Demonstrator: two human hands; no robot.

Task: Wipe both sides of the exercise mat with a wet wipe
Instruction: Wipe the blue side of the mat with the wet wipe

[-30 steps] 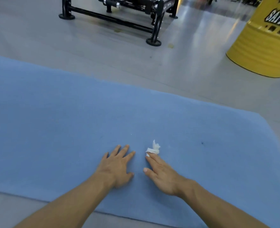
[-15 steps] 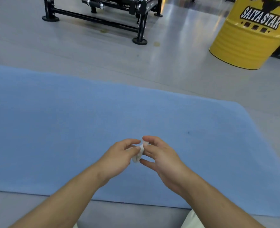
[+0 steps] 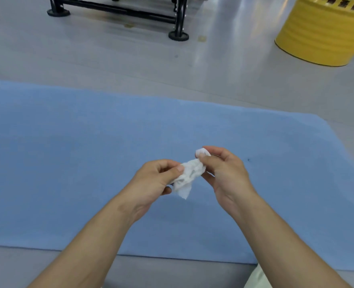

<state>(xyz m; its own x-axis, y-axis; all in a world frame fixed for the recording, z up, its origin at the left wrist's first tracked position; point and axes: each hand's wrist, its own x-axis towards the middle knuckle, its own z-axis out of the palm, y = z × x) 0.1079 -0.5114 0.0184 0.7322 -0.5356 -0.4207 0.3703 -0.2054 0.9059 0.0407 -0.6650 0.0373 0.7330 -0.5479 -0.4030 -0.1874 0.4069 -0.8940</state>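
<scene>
Both hands pinch the crumpled white wet wipe point(image 3: 189, 176) between them, raised above the mat: the left hand point(image 3: 154, 182) holds its lower left part with thumb and curled fingers, and the right hand point(image 3: 223, 171) grips its upper end, a tuft of wipe showing above the thumb; a loose corner of the wipe hangs down between the two hands; below them the blue exercise mat point(image 3: 68, 163) lies flat on the grey floor point(image 3: 130, 65), spreading across the view, with a small dark speck point(image 3: 248, 160) near the right hand; beyond the mat's far edge stand a black metal frame point(image 3: 172, 17) and, at upper right, a yellow ribbed drum point(image 3: 321, 36).
</scene>
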